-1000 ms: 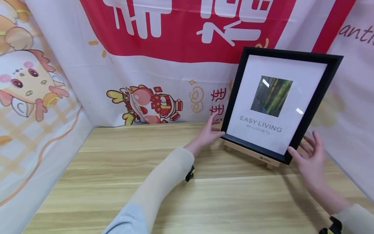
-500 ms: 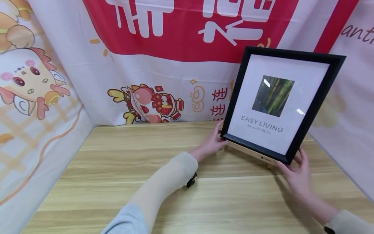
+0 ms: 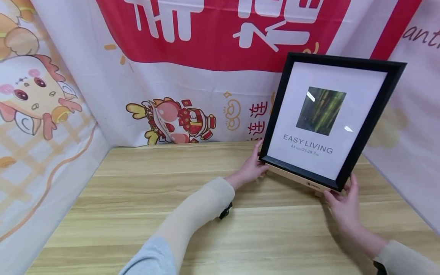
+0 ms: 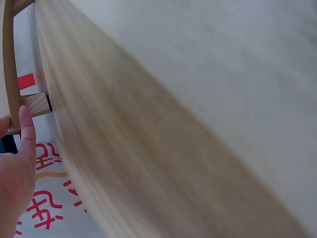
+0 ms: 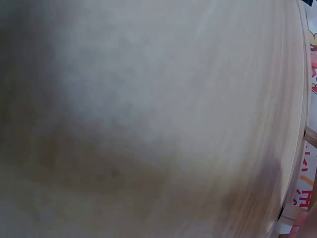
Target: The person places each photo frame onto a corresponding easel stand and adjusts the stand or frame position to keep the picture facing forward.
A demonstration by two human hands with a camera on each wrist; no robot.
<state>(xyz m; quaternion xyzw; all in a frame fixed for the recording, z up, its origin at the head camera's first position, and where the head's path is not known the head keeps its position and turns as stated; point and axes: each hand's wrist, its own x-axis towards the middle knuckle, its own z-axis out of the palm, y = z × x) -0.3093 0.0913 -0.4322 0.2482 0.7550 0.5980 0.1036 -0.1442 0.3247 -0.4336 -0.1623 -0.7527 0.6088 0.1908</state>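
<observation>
Wooden table (image 3: pixel 137 198); frame (image 3: pixel 330 118) sits on stand (image 3: pixel 292 177), right of picture; left hand (image 3: pixel 252 168) and right hand (image 3: pixel 342 204) grip its lower corners; seated, not released.

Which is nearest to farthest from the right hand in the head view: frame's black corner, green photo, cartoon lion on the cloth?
From the right hand:
1. Frame's black corner, lower right, at the fingertips.
2. Green photo, up in the frame's middle.
3. Cartoon lion, far left on the back cloth.
</observation>
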